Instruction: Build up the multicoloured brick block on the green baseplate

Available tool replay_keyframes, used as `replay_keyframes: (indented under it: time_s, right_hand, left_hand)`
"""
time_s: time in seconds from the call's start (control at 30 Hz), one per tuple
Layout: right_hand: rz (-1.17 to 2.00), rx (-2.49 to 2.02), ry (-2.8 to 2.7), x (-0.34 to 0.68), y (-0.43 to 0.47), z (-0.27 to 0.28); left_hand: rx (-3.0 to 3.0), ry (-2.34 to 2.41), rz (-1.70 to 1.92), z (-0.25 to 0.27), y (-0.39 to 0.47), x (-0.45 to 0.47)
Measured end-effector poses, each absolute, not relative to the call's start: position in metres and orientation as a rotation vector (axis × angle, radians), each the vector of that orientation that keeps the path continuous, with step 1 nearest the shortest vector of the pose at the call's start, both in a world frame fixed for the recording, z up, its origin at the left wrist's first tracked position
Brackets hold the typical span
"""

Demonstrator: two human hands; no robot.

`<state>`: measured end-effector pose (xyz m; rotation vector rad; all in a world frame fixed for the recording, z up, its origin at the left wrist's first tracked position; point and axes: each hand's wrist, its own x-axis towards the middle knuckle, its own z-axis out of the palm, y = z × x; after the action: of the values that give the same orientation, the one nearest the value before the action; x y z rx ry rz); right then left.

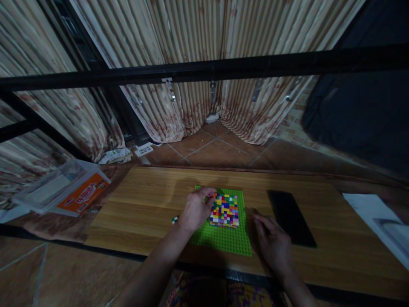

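Observation:
My left hand [197,209] reaches over the left edge of a square block of many-coloured toy bricks [224,209], built on a green studded baseplate [223,244]. Its thumb and index finger close at the block's far left corner on a small orange-red toy brick [215,195]. Part of the block's left side is hidden behind these fingers. To the right of the baseplate, my right hand [273,238] is low over the table, its fingers loosely bent and slightly apart, with nothing visible in them. A few loose small bricks [174,219] lie left of my left wrist.
The wooden table [134,204] holds a black phone-like slab [292,218] right of my right hand. At the left stands a clear plastic box [60,187] with an orange label. White paper [367,209] lies at the right. A dark metal bar [198,71] crosses before the curtains [188,38].

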<state>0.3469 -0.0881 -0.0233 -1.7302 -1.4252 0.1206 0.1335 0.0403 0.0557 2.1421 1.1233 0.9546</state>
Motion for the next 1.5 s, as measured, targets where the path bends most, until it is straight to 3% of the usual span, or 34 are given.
replay_keyframes:
  time_s: [0.47, 0.67, 0.87, 1.5]
  right_hand:
    - [0.128, -1.739, -1.418, 0.347, -0.088, -0.024]
    - [0.131, -1.736, -1.411, 0.347, -0.089, -0.023]
    - [0.118, -1.750, -1.419, 0.347, -0.089, -0.023]
    - [0.109, -1.749, -1.443, 0.349, -0.089, -0.023]
  left_hand:
    - [2.135, 1.190, 0.994, 0.054, 0.033, 0.135]
    - [1.910, 1.285, 1.091, 0.050, 0.036, 0.130]
    - [1.623, 1.189, 0.949, 0.039, 0.050, 0.144]
    - [1.730, 1.179, 0.983, 0.023, 0.043, 0.158]
